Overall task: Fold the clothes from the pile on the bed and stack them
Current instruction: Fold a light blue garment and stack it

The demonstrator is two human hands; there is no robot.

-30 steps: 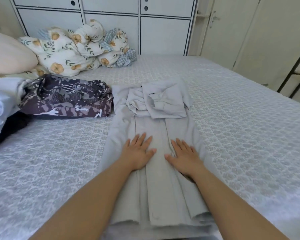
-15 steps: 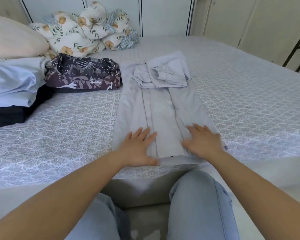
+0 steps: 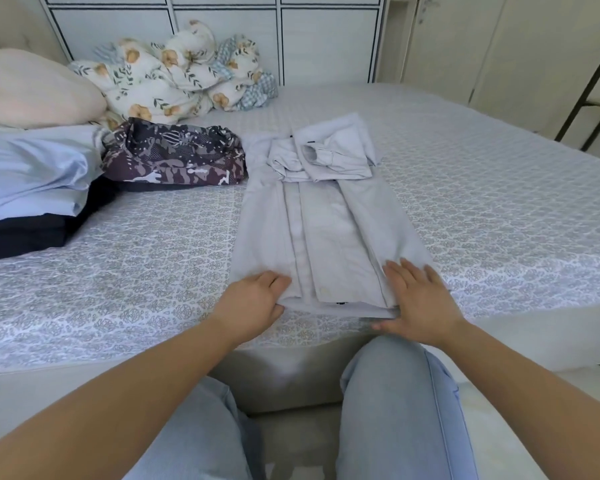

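A pale grey button-front shirt [image 3: 326, 223], folded lengthwise into a long narrow strip with its sleeves bunched near the collar, lies on the bed [image 3: 499, 209] covered in a grey-and-white patterned quilt, its hem end close to the near edge of the mattress. The left hand [image 3: 253, 303] is at the hem's left corner, its fingers curled over the top of the cloth and the thumb at the hem's edge, pinching that corner. The right hand [image 3: 418, 299] lies on the hem's right corner with its fingers straight and spread flat on the fabric, the thumb down along the hem edge; whether the thumb is tucked under the cloth cannot be told. To the left of the shirt sits a dark maroon patterned garment [image 3: 177, 157], bunched up, and further left a stack of folded light blue cloth over black cloth [image 3: 32, 181]. Behind these rest a pale pink pillow [image 3: 32, 88] and a crumpled floral duvet [image 3: 174, 77] against white cupboard doors [image 3: 326, 39]. The person's 2 knees in light blue jeans [image 3: 399, 403] show below the bed edge.
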